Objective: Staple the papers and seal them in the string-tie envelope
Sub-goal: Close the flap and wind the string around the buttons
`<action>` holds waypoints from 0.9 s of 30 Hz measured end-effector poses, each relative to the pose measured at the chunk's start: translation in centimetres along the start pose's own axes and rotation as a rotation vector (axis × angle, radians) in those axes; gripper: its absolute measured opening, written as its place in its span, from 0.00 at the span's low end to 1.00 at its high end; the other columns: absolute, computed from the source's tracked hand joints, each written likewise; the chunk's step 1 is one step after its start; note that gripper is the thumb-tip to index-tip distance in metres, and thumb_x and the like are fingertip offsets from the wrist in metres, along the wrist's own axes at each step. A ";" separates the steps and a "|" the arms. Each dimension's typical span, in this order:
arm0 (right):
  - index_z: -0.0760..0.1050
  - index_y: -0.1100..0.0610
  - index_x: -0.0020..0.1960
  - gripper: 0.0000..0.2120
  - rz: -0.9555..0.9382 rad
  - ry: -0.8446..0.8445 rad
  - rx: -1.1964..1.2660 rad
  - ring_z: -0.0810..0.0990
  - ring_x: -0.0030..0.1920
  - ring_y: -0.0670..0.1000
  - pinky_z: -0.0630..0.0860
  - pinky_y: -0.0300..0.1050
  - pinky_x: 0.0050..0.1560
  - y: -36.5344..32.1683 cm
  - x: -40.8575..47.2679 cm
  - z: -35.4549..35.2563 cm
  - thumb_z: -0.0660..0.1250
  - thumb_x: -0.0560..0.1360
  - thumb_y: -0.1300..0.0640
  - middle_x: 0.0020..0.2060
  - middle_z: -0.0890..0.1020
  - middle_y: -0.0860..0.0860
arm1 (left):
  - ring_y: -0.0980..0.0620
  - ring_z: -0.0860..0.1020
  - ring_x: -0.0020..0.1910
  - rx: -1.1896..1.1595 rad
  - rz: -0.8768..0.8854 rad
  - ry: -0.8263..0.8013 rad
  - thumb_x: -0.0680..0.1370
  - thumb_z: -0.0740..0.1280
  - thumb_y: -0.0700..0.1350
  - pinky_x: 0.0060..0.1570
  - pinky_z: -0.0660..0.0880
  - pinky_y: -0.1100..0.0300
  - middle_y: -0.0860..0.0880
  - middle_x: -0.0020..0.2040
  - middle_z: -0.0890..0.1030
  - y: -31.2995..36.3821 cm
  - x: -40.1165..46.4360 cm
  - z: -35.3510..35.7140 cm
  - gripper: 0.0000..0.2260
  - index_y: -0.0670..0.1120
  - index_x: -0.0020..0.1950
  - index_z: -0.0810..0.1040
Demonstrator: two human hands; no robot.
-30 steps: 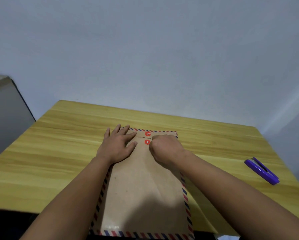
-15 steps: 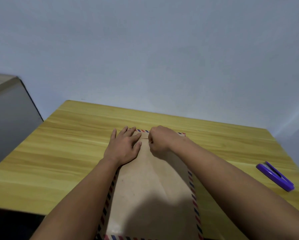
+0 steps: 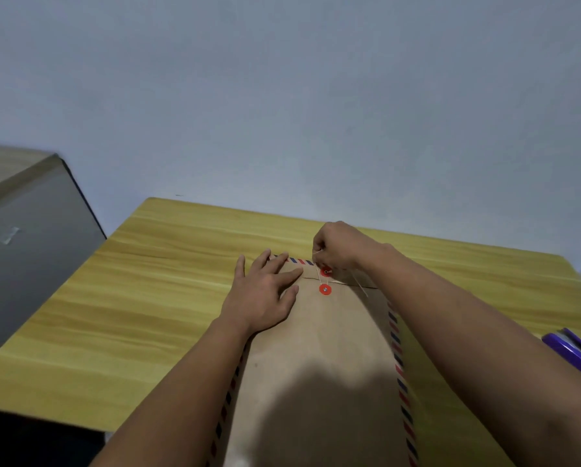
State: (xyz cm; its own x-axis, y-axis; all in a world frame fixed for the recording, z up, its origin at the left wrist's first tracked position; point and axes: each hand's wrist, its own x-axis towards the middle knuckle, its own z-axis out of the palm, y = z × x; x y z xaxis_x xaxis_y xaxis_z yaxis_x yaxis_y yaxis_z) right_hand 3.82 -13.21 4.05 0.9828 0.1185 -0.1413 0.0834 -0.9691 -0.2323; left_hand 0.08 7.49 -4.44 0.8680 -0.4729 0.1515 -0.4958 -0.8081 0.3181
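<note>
On the wooden worktop point(image 3: 154, 298) lies the closed envelope point(image 3: 319, 358). Left hand point(image 3: 262, 298), fingers spread wide, presses it flat; right hand point(image 3: 339, 246) pinches the string point(image 3: 318, 269) at the red buttons point(image 3: 325, 289). Winding looks unfinished; stapler point(image 3: 575, 352) sits aside.

Matt brown paper envelope point(image 3: 319, 358), smooth wood-grain table point(image 3: 154, 298), glossy purple plastic stapler point(image 3: 573, 353), thin white string point(image 3: 320, 275)

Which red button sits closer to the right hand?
The upper red button, on the flap, right below the right hand pinching the string. The lower red button sits on the envelope body, clear of it.
</note>
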 end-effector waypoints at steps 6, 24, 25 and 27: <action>0.83 0.56 0.36 0.06 0.103 0.086 0.041 0.84 0.44 0.54 0.83 0.49 0.44 1.8 -0.7 1.0 0.72 0.71 0.63 0.39 0.86 0.52 | 0.48 0.49 0.84 0.013 -0.013 0.002 0.81 0.53 0.61 0.79 0.43 0.35 0.57 0.82 0.60 0.0 0.0 0.1 0.23 0.65 0.77 0.68; 0.80 0.50 0.41 0.06 0.073 0.286 0.045 0.83 0.49 0.59 0.72 0.47 0.41 -0.9 -6.8 5.1 0.66 0.76 0.55 0.45 0.86 0.51 | 0.46 0.50 0.83 0.019 -0.032 0.017 0.78 0.48 0.63 0.79 0.43 0.36 0.55 0.82 0.62 0.1 0.0 0.2 0.28 0.63 0.77 0.69; 0.81 0.50 0.43 0.07 0.071 0.303 0.045 0.83 0.49 0.59 0.74 0.47 0.43 -1.3 -6.7 5.3 0.65 0.76 0.55 0.46 0.86 0.52 | 0.46 0.50 0.83 0.019 -0.032 0.014 0.78 0.48 0.63 0.79 0.43 0.36 0.55 0.82 0.62 0.1 0.0 0.1 0.28 0.63 0.77 0.69; 0.84 0.52 0.47 0.09 0.041 0.338 0.001 0.83 0.50 0.59 0.73 0.48 0.44 -2.0 -7.0 5.8 0.65 0.77 0.55 0.48 0.86 0.52 | 0.46 0.50 0.83 0.018 -0.030 0.010 0.77 0.47 0.64 0.79 0.43 0.36 0.55 0.82 0.62 0.1 0.0 0.1 0.29 0.63 0.77 0.69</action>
State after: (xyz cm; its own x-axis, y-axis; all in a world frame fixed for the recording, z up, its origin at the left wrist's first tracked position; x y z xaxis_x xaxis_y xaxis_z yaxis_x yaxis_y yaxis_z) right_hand -4.14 -10.88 -0.05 0.9844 0.0005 0.1760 0.0425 -0.9712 -0.2345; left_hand 0.00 7.37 -4.49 0.8825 -0.4452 0.1513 -0.4701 -0.8278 0.3062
